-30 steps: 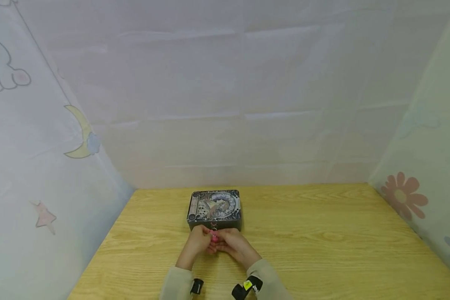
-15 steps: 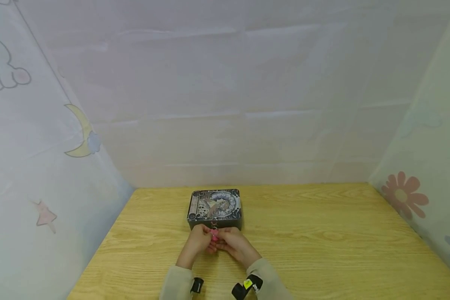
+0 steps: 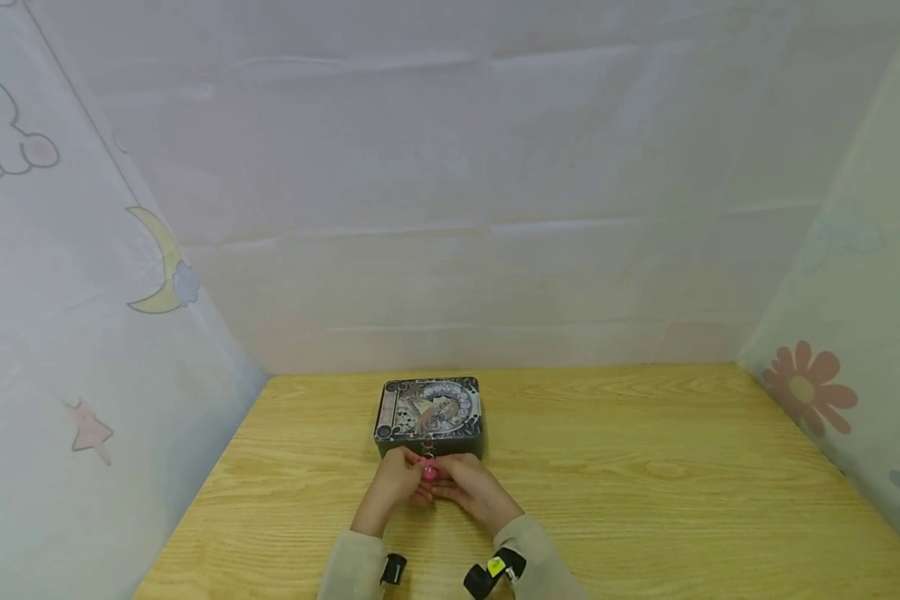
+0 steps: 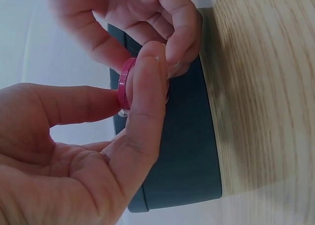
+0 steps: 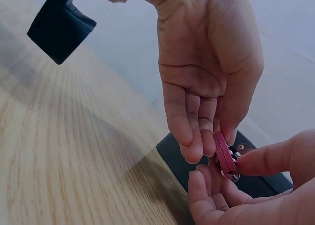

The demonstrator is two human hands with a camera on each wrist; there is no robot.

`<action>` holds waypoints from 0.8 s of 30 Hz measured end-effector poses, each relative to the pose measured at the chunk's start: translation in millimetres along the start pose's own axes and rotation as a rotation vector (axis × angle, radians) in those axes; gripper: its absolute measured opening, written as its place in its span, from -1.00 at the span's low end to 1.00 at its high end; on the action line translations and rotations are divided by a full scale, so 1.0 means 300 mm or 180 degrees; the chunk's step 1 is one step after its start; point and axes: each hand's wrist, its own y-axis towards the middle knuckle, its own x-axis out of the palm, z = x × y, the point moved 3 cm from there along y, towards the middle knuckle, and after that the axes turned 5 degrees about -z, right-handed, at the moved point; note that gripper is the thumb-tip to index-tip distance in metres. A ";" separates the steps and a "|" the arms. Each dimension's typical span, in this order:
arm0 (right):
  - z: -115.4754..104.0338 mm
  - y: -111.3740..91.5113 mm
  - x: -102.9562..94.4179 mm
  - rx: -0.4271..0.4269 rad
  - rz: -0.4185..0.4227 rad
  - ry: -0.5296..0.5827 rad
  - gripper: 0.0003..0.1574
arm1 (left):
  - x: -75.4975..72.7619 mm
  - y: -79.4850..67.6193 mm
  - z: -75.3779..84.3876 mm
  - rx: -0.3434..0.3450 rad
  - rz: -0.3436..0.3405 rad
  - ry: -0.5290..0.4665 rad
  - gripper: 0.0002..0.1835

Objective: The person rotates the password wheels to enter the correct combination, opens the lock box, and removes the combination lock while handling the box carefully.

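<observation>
Left hand [image 3: 399, 479]: pinching pink trinket [image 3: 428, 471].
Right hand [image 3: 472, 487]: pinching same trinket.
Dark box [image 3: 429, 410]: near far edge of table [image 3: 607, 467].
Trinket: at box's near side.

No text can be read.
On the near yellow label [image 3: 497, 566] and the farther box lid [image 3: 429, 409], no letter can be recognised.
</observation>
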 end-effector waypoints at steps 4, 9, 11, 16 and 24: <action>-0.001 -0.001 -0.012 0.0009 -0.0001 -0.0059 -0.64 | 0.000 0.002 -0.002 0.0022 -0.0015 -0.0025 -0.88; -0.008 -0.001 -0.022 0.0017 -0.0009 -0.0141 -0.63 | 0.000 0.004 -0.004 -0.0012 -0.0032 -0.0019 -0.87; -0.010 -0.002 -0.023 0.0003 -0.0017 -0.0167 -0.63 | -0.001 0.014 -0.018 -0.0039 -0.0035 -0.0030 -0.87; -0.008 -0.002 -0.024 -0.0016 0.0015 -0.0179 -0.64 | -0.002 0.016 -0.023 -0.0042 -0.0056 0.0012 -0.88; -0.015 -0.013 -0.022 0.0003 -0.0001 -0.0214 -0.68 | 0.000 0.004 -0.009 -0.0008 -0.0079 0.0051 -0.86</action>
